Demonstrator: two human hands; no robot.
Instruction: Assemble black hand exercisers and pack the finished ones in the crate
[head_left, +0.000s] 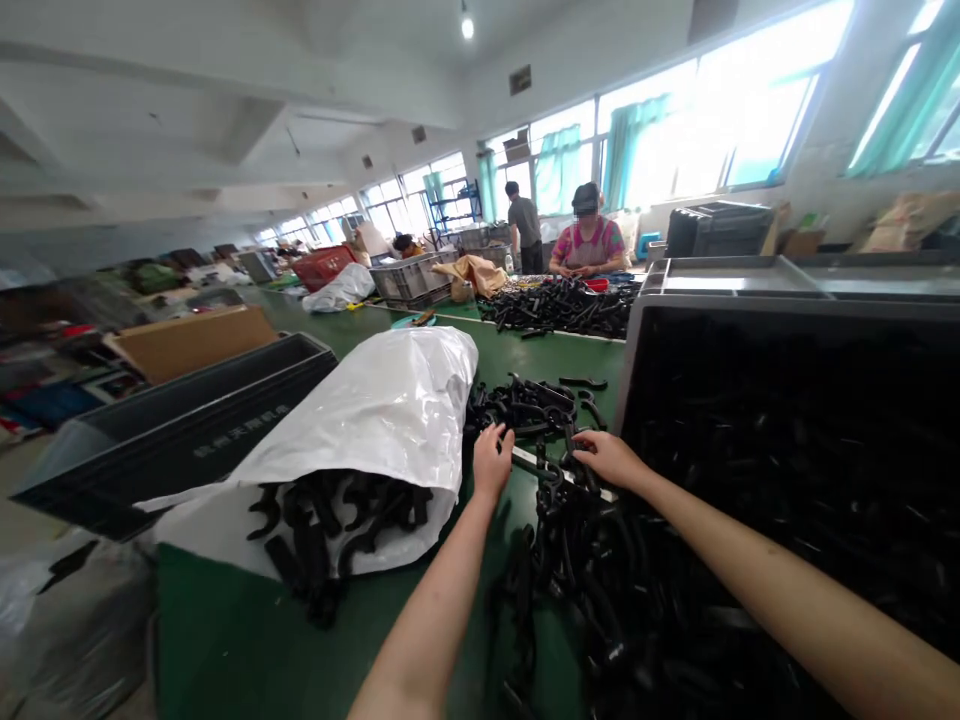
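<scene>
My left hand (pixel 493 462) is at the near edge of a small pile of black curved parts (pixel 529 402), beside the white plastic sack. Its fingers are slightly apart, and nothing shows in them. To the right, my right hand (pixel 606 457) has its fingertips closed at a slim black part (pixel 577 446); the grip is partly hidden. A pale strip (pixel 530 460) lies between the two hands. Below them spreads a larger heap of black curved parts (pixel 592 580). The white sack (pixel 390 400) lies on its side, with similar black parts (pixel 315 530) spilling from its mouth.
A large black crate (pixel 636 340) with dark parts inside stands close on the right. At left is a long grey bin (pixel 247 400). Across the green table (pixel 225 640), a co-worker (pixel 589 240) sits behind another black heap (pixel 562 306). Another person (pixel 525 225) stands farther back.
</scene>
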